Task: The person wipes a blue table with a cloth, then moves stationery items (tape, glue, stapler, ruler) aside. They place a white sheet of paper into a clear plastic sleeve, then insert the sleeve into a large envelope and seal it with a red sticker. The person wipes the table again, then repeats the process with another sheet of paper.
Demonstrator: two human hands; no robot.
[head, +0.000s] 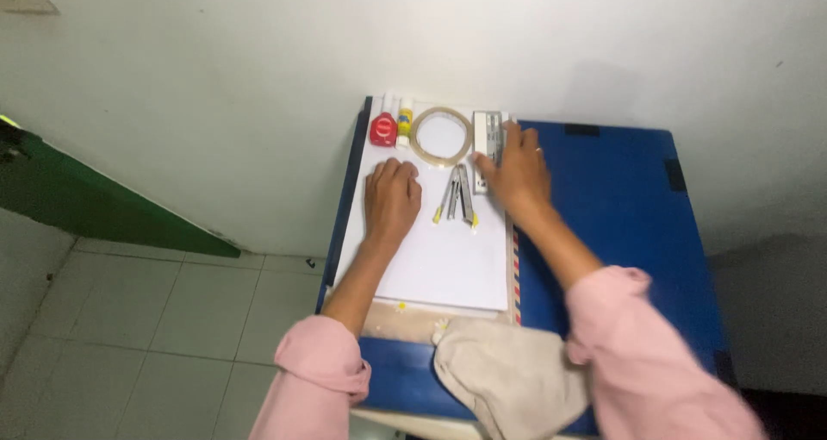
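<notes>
My left hand (392, 199) lies flat, palm down, on a white sheet of paper (439, 263), holding nothing. My right hand (517, 174) rests on the sheet's right edge, fingers touching a grey metal stapler or punch (487, 138) lying along the wall side. Between the hands lie two utility knives (458, 197) with yellow tips. A roll of clear tape (440, 136), a yellow-capped glue stick (404, 123) and a red bottle (383, 131) line the far edge of the sheet.
The sheet sits on a blue table top (620, 216) pushed against a white wall. A beige cloth (508, 371) lies at the near edge. Tiled floor (155, 328) and a green wall band (95, 203) are to the left.
</notes>
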